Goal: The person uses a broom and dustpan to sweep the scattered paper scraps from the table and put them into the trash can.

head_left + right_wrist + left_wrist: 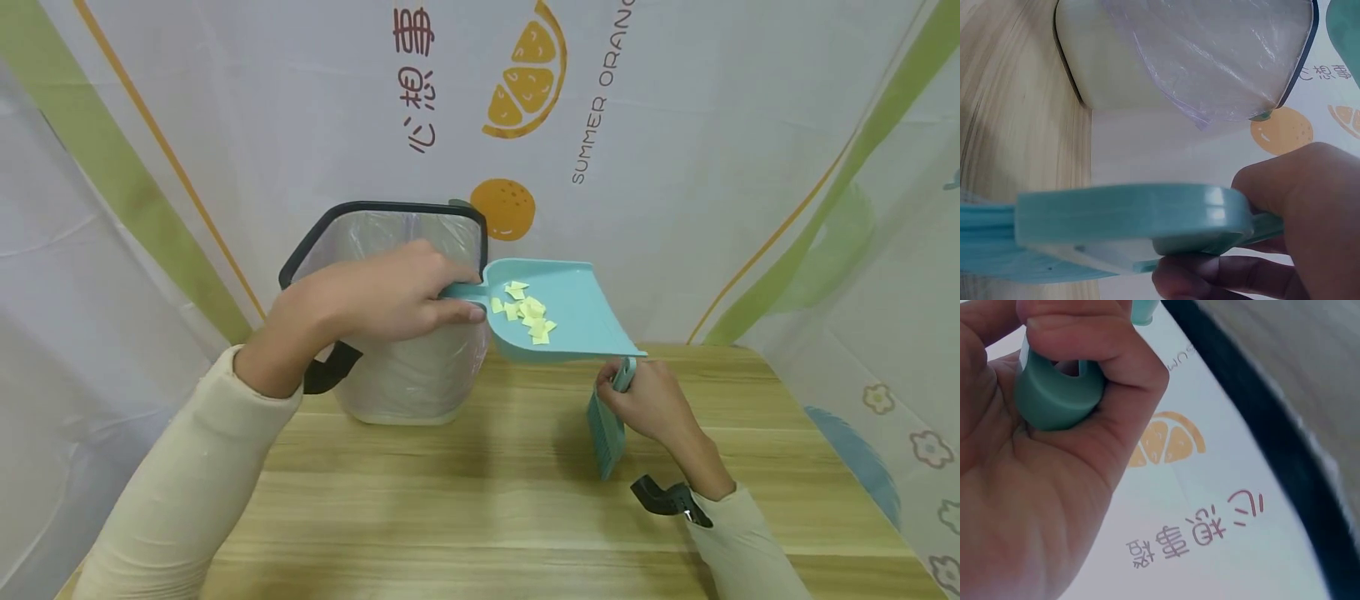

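My left hand (390, 292) grips the handle of a light teal dustpan (573, 304), held up in front of the bin. Several small yellow paper pieces (532, 312) lie in the pan near its handle end. In the left wrist view, curled fingers wrap the dustpan's handle end (1057, 394). Lower and to the right, my right hand (648, 400) holds a small teal hand brush (606, 429) by its handle, bristles toward the left. The right wrist view shows the brush (1129, 215) close up, pinched between thumb and fingers.
A bin (405, 392) with a black rim and a clear plastic liner stands at the table's back, partly behind my left hand. The wooden table (450, 517) stretches below both hands. A white curtain (300, 100) with orange prints hangs behind.
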The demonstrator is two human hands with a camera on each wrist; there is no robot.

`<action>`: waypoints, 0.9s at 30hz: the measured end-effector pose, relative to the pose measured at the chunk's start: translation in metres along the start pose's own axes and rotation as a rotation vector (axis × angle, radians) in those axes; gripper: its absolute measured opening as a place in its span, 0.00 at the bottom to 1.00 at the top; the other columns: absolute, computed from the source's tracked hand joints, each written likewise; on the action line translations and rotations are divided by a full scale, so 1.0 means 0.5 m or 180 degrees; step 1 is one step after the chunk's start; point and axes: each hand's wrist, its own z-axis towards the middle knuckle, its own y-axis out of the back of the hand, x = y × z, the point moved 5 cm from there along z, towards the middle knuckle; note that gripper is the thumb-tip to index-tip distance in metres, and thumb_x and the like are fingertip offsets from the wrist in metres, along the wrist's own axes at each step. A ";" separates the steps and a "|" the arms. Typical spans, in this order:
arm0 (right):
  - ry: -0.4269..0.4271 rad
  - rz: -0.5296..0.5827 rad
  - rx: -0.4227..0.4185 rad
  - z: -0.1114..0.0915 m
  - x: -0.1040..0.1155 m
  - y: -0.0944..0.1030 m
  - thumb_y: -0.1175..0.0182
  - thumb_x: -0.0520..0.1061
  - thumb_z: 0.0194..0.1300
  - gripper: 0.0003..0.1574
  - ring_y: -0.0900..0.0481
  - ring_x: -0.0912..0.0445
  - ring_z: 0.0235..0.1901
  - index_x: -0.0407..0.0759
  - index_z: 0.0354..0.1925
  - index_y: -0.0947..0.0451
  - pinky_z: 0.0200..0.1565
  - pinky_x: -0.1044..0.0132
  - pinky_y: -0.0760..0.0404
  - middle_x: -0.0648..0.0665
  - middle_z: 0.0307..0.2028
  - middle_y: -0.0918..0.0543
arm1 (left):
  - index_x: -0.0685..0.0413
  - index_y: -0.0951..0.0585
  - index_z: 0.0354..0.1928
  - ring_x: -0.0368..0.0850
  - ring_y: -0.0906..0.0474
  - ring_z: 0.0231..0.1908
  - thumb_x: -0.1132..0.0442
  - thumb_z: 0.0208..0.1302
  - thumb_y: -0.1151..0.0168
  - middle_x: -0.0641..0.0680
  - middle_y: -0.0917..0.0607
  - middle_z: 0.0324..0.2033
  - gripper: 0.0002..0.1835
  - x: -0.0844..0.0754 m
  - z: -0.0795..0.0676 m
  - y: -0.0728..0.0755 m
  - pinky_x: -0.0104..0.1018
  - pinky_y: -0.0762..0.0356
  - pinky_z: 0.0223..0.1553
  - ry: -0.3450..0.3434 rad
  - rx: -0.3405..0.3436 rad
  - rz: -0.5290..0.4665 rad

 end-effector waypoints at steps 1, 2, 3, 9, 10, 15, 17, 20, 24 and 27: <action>-0.0028 -0.0009 0.0023 0.001 -0.001 0.000 0.39 0.36 0.70 0.12 0.28 0.63 0.18 0.44 0.29 0.16 0.27 0.62 0.27 0.58 0.17 0.23 | 0.50 0.21 0.39 0.42 0.29 0.31 0.55 0.84 0.37 0.46 0.28 0.27 0.11 0.003 -0.002 0.004 0.43 0.26 0.42 0.0025 -0.0007 0.0019; -0.0051 -0.0017 0.0041 0.001 -0.001 -0.001 0.39 0.36 0.70 0.11 0.26 0.62 0.19 0.45 0.31 0.14 0.28 0.61 0.25 0.57 0.19 0.20 | 0.50 0.22 0.37 0.42 0.30 0.30 0.55 0.84 0.37 0.46 0.30 0.26 0.12 0.006 -0.003 0.009 0.44 0.27 0.40 0.0037 -0.0021 0.0041; -0.0066 -0.0026 0.0050 0.002 -0.001 -0.001 0.39 0.36 0.69 0.11 0.24 0.62 0.20 0.45 0.33 0.12 0.29 0.60 0.24 0.57 0.21 0.17 | 0.50 0.23 0.36 0.42 0.32 0.30 0.56 0.84 0.37 0.47 0.31 0.26 0.13 0.009 -0.004 0.013 0.44 0.28 0.40 0.0051 -0.0034 0.0049; -0.0097 -0.0010 0.0052 0.003 -0.002 -0.001 0.39 0.36 0.68 0.10 0.24 0.61 0.20 0.43 0.33 0.12 0.27 0.61 0.24 0.54 0.23 0.14 | 0.49 0.20 0.36 0.43 0.29 0.32 0.56 0.84 0.37 0.47 0.27 0.27 0.13 0.033 -0.010 0.034 0.44 0.29 0.42 0.0166 -0.0110 0.0102; -0.0094 -0.0007 0.0046 0.003 -0.002 -0.001 0.38 0.36 0.68 0.10 0.23 0.61 0.21 0.43 0.33 0.12 0.27 0.61 0.24 0.53 0.24 0.14 | 0.49 0.20 0.36 0.44 0.28 0.32 0.55 0.84 0.37 0.47 0.27 0.27 0.12 0.037 -0.011 0.037 0.45 0.28 0.42 0.0198 -0.0116 0.0125; -0.0067 -0.0007 0.0043 0.003 -0.001 -0.002 0.38 0.36 0.68 0.09 0.23 0.61 0.21 0.42 0.34 0.11 0.26 0.63 0.24 0.52 0.25 0.12 | 0.48 0.17 0.40 0.47 0.25 0.37 0.55 0.83 0.37 0.48 0.22 0.30 0.10 0.059 -0.022 0.053 0.47 0.27 0.47 0.0376 -0.0130 0.0227; -0.0056 0.0000 0.0047 0.002 -0.001 -0.002 0.38 0.36 0.68 0.10 0.23 0.62 0.20 0.42 0.34 0.11 0.26 0.63 0.24 0.51 0.25 0.12 | 0.49 0.15 0.44 0.47 0.23 0.40 0.54 0.83 0.37 0.48 0.17 0.34 0.09 0.069 -0.028 0.058 0.48 0.25 0.50 0.0456 -0.0142 0.0242; -0.0020 -0.0003 0.0040 0.002 0.000 -0.003 0.38 0.35 0.68 0.09 0.24 0.62 0.19 0.41 0.34 0.11 0.25 0.63 0.24 0.51 0.25 0.12 | 0.51 0.13 0.51 0.46 0.19 0.44 0.54 0.83 0.37 0.48 0.13 0.41 0.10 0.081 -0.040 0.067 0.51 0.23 0.54 0.0547 -0.0178 0.0204; 0.0038 -0.0033 0.0010 0.001 0.000 -0.003 0.38 0.35 0.67 0.09 0.24 0.63 0.19 0.41 0.34 0.11 0.25 0.64 0.24 0.52 0.24 0.13 | 0.51 0.13 0.53 0.45 0.19 0.43 0.54 0.84 0.37 0.47 0.12 0.42 0.11 0.097 -0.056 0.074 0.52 0.22 0.53 0.0587 -0.0224 0.0139; 0.0045 -0.0029 0.0010 0.001 0.000 -0.002 0.38 0.35 0.67 0.09 0.25 0.63 0.19 0.41 0.34 0.11 0.25 0.64 0.25 0.52 0.24 0.13 | 0.50 0.15 0.48 0.46 0.20 0.40 0.54 0.84 0.37 0.47 0.15 0.37 0.08 0.109 -0.066 0.077 0.51 0.24 0.51 0.0642 -0.0235 0.0130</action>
